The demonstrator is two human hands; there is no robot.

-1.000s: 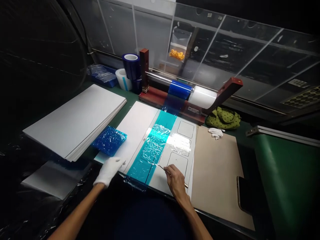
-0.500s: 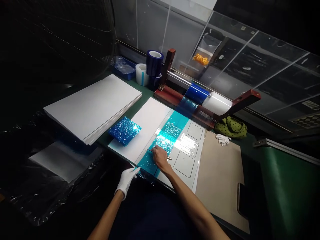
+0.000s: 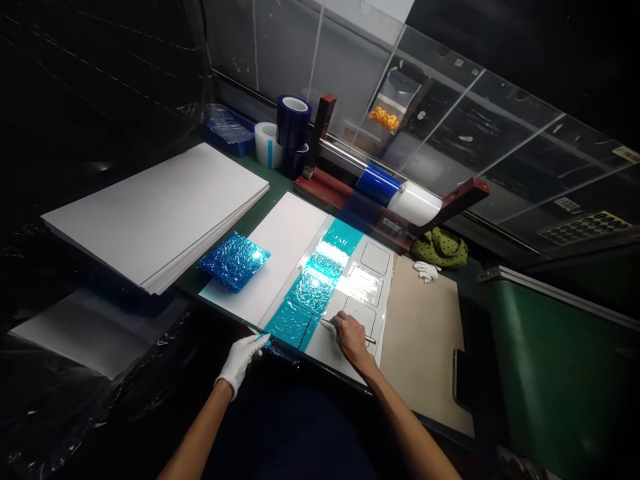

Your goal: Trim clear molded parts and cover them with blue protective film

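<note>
My left hand [image 3: 240, 360], in a white glove, pinches the near end of a blue film strip [image 3: 313, 287] at the table's front edge. The strip runs from a blue roll [image 3: 376, 183] on a red-brown dispenser [image 3: 330, 190] down over a white sheet [image 3: 280, 257] with rounded-rectangle cut-outs. My bare right hand [image 3: 351, 339] grips a thin metal tool [image 3: 330, 325], its tip resting at the strip's right edge. A crumpled pile of blue film pieces [image 3: 234, 260] lies on the sheet's left part.
A stack of white sheets [image 3: 150, 207] lies to the left. Tape rolls [image 3: 285, 137] stand at the back. A brown board [image 3: 425, 340] with a phone [image 3: 463, 387] lies to the right, beside a green conveyor [image 3: 565, 387]. A green pouch [image 3: 440, 247] and a spare white glove [image 3: 425, 270] lie behind the board.
My right hand moved from the middle of the blue strip to its right edge, nearer me. My left hand stayed on the strip's near end. The view shifted slightly.
</note>
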